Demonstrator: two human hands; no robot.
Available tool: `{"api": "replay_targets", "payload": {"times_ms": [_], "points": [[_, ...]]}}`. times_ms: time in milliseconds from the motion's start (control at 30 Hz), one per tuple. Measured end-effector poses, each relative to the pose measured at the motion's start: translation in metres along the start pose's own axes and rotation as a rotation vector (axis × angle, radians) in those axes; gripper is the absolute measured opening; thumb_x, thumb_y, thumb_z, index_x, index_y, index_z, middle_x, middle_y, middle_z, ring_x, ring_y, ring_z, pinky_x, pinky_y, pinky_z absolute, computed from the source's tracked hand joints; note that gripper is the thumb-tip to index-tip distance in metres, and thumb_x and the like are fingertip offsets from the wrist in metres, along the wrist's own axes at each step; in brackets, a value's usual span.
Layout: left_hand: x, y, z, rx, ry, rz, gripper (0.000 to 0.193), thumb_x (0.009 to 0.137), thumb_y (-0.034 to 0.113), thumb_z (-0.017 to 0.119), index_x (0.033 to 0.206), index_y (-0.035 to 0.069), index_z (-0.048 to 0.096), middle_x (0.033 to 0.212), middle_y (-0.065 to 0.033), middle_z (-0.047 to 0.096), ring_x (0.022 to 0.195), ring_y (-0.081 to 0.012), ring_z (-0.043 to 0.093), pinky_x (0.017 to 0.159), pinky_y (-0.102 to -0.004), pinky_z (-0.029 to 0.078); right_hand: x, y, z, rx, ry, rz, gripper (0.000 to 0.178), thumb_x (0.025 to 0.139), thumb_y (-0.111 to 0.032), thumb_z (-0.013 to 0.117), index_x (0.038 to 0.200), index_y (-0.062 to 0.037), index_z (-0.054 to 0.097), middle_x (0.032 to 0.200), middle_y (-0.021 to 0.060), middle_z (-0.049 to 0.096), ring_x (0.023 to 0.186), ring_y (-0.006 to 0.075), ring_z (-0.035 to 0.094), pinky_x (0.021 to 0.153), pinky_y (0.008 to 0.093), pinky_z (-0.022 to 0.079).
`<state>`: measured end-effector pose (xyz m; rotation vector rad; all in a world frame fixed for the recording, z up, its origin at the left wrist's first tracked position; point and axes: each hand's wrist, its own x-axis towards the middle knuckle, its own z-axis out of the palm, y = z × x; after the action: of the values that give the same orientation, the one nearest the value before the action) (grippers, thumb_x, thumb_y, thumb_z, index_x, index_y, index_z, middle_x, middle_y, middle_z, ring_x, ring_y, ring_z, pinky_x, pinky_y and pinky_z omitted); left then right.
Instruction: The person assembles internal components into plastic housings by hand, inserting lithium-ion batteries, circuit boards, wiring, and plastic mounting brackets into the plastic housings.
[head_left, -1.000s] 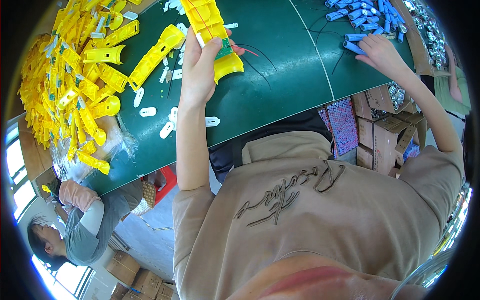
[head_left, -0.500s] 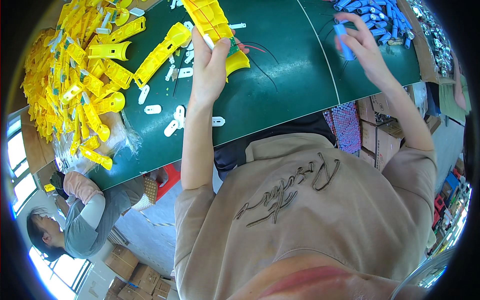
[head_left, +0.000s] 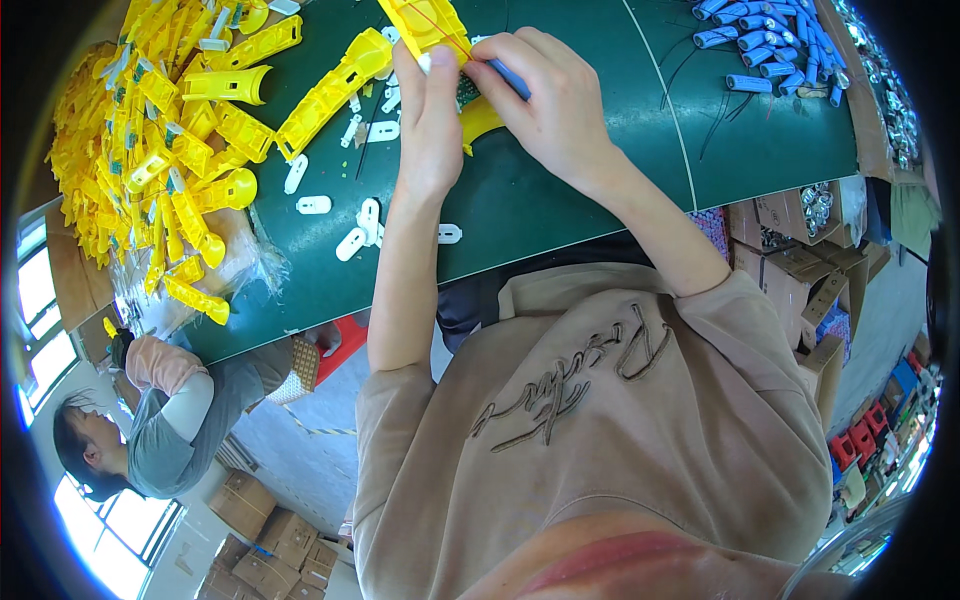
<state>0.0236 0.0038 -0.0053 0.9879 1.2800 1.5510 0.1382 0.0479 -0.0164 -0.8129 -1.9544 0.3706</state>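
In my left hand (head_left: 428,125) is a yellow plastic housing half (head_left: 425,22), its hollow side up, with a thin red wire inside. My fingers are closed around it and cover part of a small green circuit board. My right hand (head_left: 550,100) pinches a blue cylindrical battery cell (head_left: 510,80) right beside the housing. Most of the cell hides behind my fingers; whether it touches the housing I cannot tell. Another yellow housing half (head_left: 340,88) lies just left of my left hand, among small white oval plastic pieces (head_left: 383,131).
A big heap of yellow housings (head_left: 150,150) covers the table's left end. Blue battery cells with wires (head_left: 770,45) are piled at the far right, by a carton of shiny metal parts (head_left: 885,90). A co-worker (head_left: 165,440) sits at left. Cardboard boxes (head_left: 790,285) stand under the green table (head_left: 620,130).
My right hand has moved left from near the battery pile, carrying a blue cell to the housing. My left hand still holds the housing, which has shifted slightly.
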Motion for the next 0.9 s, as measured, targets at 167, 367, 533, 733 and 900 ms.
{"api": "replay_targets", "payload": {"times_ms": [167, 367, 533, 733, 900], "points": [[0.003, -0.001, -0.002, -0.052, -0.003, -0.022, 0.028, 0.095, 0.016, 0.045, 0.119, 0.004, 0.035, 0.100, -0.0056, 0.050, 0.092, -0.0114, 0.048, 0.083, -0.0262, 0.039, -0.007, -0.007, 0.009, -0.134, 0.051, -0.088, 0.012, 0.079, -0.019, 0.067, 0.083, -0.0100, 0.059, 0.071, 0.0044, 0.055, 0.066, 0.0200, 0.057, 0.056, 0.0311, 0.044], [0.010, -0.008, -0.010, -0.078, 0.018, -0.046, 0.030, 0.091, 0.007, 0.045, 0.119, 0.004, 0.034, 0.101, -0.0064, 0.049, 0.090, -0.0108, 0.049, 0.080, -0.0260, 0.041, -0.011, -0.011, 0.006, 0.120, -0.043, 0.079, 0.013, 0.082, -0.011, 0.059, 0.094, -0.0056, 0.061, 0.079, 0.0106, 0.060, 0.073, 0.0231, 0.060, 0.064, 0.0329, 0.048], [0.006, -0.002, -0.005, -0.110, -0.098, -0.096, 0.031, 0.093, 0.007, 0.043, 0.122, 0.003, 0.032, 0.104, -0.0082, 0.049, 0.086, -0.0120, 0.055, 0.075, -0.0263, 0.048, 0.008, 0.012, -0.027, 0.493, -0.197, 0.347, 0.033, 0.093, -0.023, 0.048, 0.123, -0.0103, 0.052, 0.092, 0.0157, 0.061, 0.081, 0.0278, 0.061, 0.071, 0.0360, 0.050], [0.001, -0.006, 0.003, 0.071, -0.239, 0.000, 0.032, 0.093, 0.006, 0.039, 0.125, 0.003, 0.032, 0.105, -0.0104, 0.052, 0.090, -0.0163, 0.059, 0.079, -0.0297, 0.051, 0.055, -0.002, -0.028, 0.441, -0.203, 0.304, 0.021, 0.087, -0.010, 0.057, 0.106, -0.0015, 0.051, 0.078, 0.0094, 0.056, 0.064, 0.0150, 0.055, 0.059, 0.0266, 0.045], [0.003, -0.005, 0.003, 0.098, -0.203, 0.019, 0.033, 0.093, 0.004, 0.040, 0.123, 0.001, 0.030, 0.102, -0.0097, 0.050, 0.083, -0.0131, 0.058, 0.072, -0.0268, 0.050, 0.046, 0.009, 0.002, 0.262, -0.056, 0.017, 0.019, 0.086, -0.011, 0.058, 0.102, -0.0012, 0.054, 0.086, 0.0172, 0.061, 0.075, 0.0311, 0.061, 0.064, 0.0338, 0.049]]}}
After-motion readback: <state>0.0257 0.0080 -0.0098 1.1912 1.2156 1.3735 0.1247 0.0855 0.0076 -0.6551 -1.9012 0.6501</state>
